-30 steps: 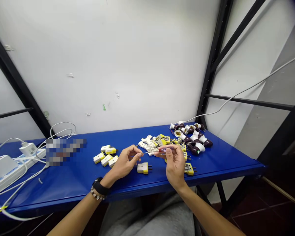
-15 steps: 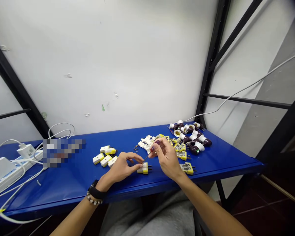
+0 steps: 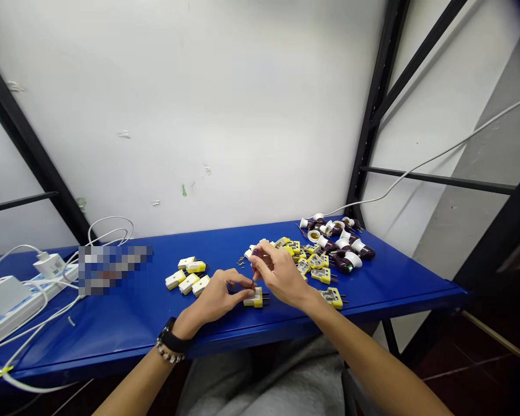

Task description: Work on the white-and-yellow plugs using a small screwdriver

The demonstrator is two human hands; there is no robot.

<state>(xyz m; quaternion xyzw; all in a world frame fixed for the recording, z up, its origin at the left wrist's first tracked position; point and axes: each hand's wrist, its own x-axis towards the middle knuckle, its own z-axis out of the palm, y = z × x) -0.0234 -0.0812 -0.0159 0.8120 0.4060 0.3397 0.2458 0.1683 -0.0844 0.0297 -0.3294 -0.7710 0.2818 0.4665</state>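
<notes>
Slim, red-purple-handled screwdriver (image 3: pixel 255 252), gripped by right hand (image 3: pixel 281 276), now swung upright over white-and-yellow two-pin plug (image 3: pixel 255 297) on blue tabletop (image 3: pixel 134 312); left hand (image 3: pixel 216 299) at tip, hold unclear.

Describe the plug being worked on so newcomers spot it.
On the blue table, find the left hand near the front edge. At its fingertips lies a white-and-yellow plug, prongs pointing right. Only this has a screwdriver over it.

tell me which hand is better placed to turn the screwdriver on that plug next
Right, I'd say: the right hand holds the screwdriver roughly upright over the white-and-yellow plug, while the left hand has its fingertips down by the tool's tip.
</notes>
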